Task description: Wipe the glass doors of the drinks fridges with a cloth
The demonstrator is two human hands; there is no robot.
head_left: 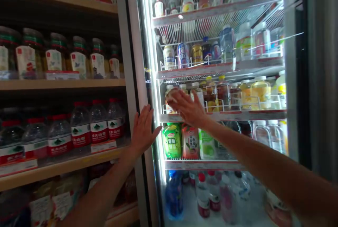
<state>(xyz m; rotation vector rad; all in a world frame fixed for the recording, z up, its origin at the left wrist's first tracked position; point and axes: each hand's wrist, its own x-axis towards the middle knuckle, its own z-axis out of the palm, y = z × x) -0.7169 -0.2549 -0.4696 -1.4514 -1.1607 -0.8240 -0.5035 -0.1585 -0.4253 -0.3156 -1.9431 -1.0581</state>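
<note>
A lit drinks fridge [200, 165] stands in front of me, its shelves lined with cans and bottles. My left hand [144, 128] is open, palm forward and thumb apart, at the left edge of the fridge by its upright frame [137, 79]. My right hand [188, 107] reaches across the fridge front with fingers stretched out and holds nothing. Behind it are small bottles on the middle shelf, partly hidden by the fingers. Below it stand a green drink bottle [172, 140] and a reddish one [190, 142]. Whether that palm touches glass, I cannot tell.
On the left, a wooden rack [63, 85] holds jars with green-banded lids and red-capped water bottles [99, 121]. Bagged goods [52, 202] sit lower down. Several bottles stand at the fridge bottom, including a blue one [174, 195]. A dark upright [303, 79] borders the right.
</note>
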